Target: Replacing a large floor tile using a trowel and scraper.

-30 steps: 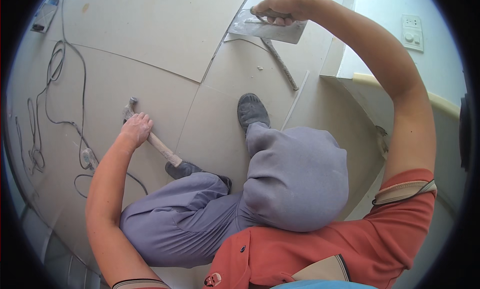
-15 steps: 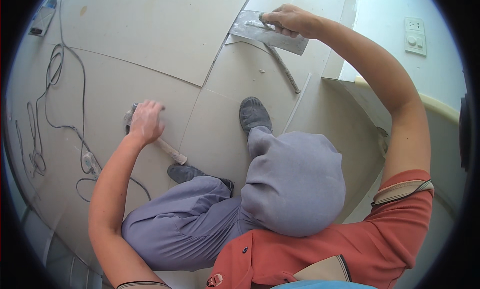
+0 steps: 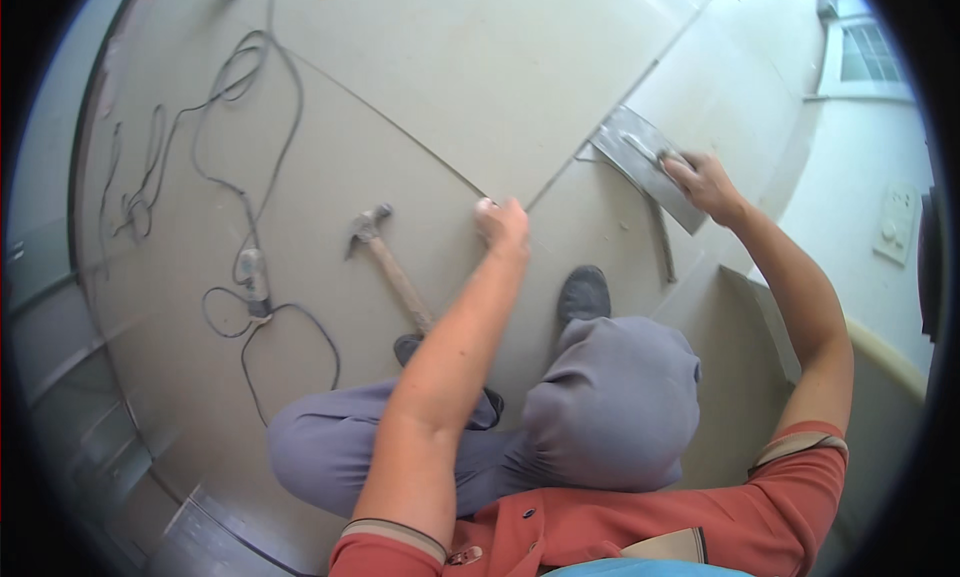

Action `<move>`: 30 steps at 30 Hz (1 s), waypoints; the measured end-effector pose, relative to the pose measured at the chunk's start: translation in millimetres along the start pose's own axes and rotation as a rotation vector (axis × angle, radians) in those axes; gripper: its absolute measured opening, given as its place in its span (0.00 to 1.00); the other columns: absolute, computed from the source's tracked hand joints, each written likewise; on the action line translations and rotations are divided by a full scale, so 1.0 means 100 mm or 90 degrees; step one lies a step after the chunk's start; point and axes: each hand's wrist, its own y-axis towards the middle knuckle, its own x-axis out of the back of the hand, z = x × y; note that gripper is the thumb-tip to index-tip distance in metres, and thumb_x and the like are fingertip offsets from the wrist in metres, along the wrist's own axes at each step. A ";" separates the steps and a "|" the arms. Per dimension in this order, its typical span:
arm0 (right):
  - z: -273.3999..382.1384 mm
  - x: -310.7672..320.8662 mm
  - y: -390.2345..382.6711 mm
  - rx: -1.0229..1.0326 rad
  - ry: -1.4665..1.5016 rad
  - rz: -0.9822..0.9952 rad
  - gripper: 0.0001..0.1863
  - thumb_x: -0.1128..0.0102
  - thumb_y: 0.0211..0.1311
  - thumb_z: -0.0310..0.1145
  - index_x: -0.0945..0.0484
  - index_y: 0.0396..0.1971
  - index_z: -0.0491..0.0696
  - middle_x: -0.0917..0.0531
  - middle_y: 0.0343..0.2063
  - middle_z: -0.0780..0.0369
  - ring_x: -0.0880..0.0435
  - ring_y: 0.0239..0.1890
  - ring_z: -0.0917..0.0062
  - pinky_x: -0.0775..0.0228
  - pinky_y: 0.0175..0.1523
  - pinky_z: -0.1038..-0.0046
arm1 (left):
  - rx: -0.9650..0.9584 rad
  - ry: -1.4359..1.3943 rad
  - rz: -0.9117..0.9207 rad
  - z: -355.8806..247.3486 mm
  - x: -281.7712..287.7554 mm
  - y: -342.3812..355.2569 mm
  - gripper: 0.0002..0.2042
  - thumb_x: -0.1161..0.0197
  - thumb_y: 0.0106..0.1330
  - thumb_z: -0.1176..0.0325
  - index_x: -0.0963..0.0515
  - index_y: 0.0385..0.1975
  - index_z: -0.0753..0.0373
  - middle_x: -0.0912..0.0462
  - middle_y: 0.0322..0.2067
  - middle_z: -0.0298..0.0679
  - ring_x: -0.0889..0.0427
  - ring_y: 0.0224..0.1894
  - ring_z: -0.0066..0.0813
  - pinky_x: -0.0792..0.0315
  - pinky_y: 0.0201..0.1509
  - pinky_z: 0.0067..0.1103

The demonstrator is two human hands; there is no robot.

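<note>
Under the trowel (image 3: 640, 174) — pale tiles (image 3: 450, 67)

No Readable Lettering Around Me

I can read no words, numbers or signs anywhere in my view. The one printed-looking mark is a small emblem (image 3: 465, 555) on the front of my red shirt (image 3: 640, 517), a reddish and pale patch, perhaps with lettering, though it sits too small and blurred near the lower edge for me to tell. The white wall plate (image 3: 896, 224) off to my right carries a few little dark marks, among which I make out no letter or figure. The grey blade of the trowel (image 3: 650, 179) I grip shows me no legible stamp, nor does the hammer (image 3: 393, 274) lying to my left.
</note>
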 end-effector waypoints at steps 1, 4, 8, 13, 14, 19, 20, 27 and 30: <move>-0.01 -0.02 -0.01 0.019 0.029 0.005 0.21 0.46 0.60 0.46 0.24 0.26 0.39 0.29 0.17 0.65 0.34 0.23 0.82 0.39 0.29 0.75 | 0.015 -0.074 0.028 0.01 -0.02 -0.05 0.08 0.45 0.53 0.76 0.31 0.31 0.73 0.25 0.30 0.44 0.26 0.31 0.29 0.30 0.36 0.27; -0.07 -0.03 -0.02 0.031 0.076 0.007 0.18 0.46 0.61 0.44 0.25 0.25 0.41 0.31 0.17 0.67 0.35 0.22 0.84 0.41 0.27 0.77 | 0.013 -0.177 0.019 -0.01 -0.04 -0.15 0.10 0.46 0.53 0.77 0.33 0.33 0.74 0.25 0.34 0.45 0.26 0.34 0.28 0.30 0.38 0.24; -0.20 -0.07 0.01 0.033 0.138 0.017 0.15 0.45 0.62 0.41 0.26 0.24 0.44 0.32 0.17 0.70 0.37 0.22 0.87 0.43 0.26 0.80 | -0.005 -0.162 -0.037 -0.06 -0.04 -0.24 0.11 0.46 0.53 0.78 0.34 0.36 0.75 0.27 0.34 0.41 0.28 0.33 0.24 0.33 0.35 0.20; -0.32 -0.10 0.02 0.022 0.192 0.019 0.14 0.46 0.62 0.40 0.26 0.26 0.44 0.33 0.17 0.71 0.37 0.21 0.87 0.44 0.26 0.81 | 0.060 -0.078 0.071 -0.08 0.00 -0.24 0.09 0.47 0.54 0.75 0.36 0.31 0.73 0.26 0.32 0.46 0.26 0.34 0.31 0.32 0.34 0.24; -0.33 -0.11 0.01 0.039 0.190 0.026 0.14 0.46 0.62 0.40 0.26 0.26 0.44 0.33 0.17 0.71 0.37 0.21 0.87 0.44 0.26 0.81 | 0.068 -0.079 0.068 -0.08 0.00 -0.23 0.09 0.47 0.54 0.75 0.36 0.31 0.73 0.26 0.32 0.46 0.26 0.34 0.31 0.32 0.34 0.24; -0.47 -0.17 0.02 -0.005 0.183 -0.009 0.15 0.43 0.59 0.41 0.23 0.33 0.42 0.30 0.20 0.70 0.35 0.24 0.87 0.40 0.29 0.81 | 0.061 -0.063 0.033 -0.06 -0.03 -0.17 0.10 0.46 0.52 0.75 0.31 0.31 0.74 0.23 0.30 0.47 0.24 0.31 0.31 0.31 0.34 0.25; -0.51 -0.18 0.04 0.001 0.172 -0.036 0.17 0.42 0.58 0.41 0.23 0.35 0.40 0.26 0.23 0.67 0.31 0.27 0.84 0.36 0.33 0.78 | 0.059 -0.083 0.008 -0.07 -0.05 -0.17 0.10 0.45 0.51 0.75 0.30 0.32 0.75 0.23 0.31 0.47 0.24 0.32 0.31 0.30 0.35 0.25; -0.75 -0.18 0.08 0.034 0.223 -0.008 0.23 0.39 0.55 0.44 0.23 0.44 0.42 0.25 0.25 0.67 0.30 0.29 0.82 0.35 0.36 0.77 | 0.066 -0.075 0.026 -0.07 -0.13 -0.18 0.15 0.44 0.49 0.77 0.31 0.37 0.77 0.23 0.34 0.47 0.24 0.33 0.30 0.30 0.37 0.24; -0.80 -0.20 0.10 -0.008 0.275 0.023 0.24 0.38 0.54 0.45 0.23 0.45 0.42 0.25 0.25 0.67 0.30 0.30 0.82 0.35 0.36 0.76 | 0.058 -0.136 0.045 -0.04 -0.10 -0.14 0.18 0.42 0.49 0.77 0.33 0.40 0.78 0.24 0.32 0.46 0.25 0.31 0.30 0.30 0.36 0.24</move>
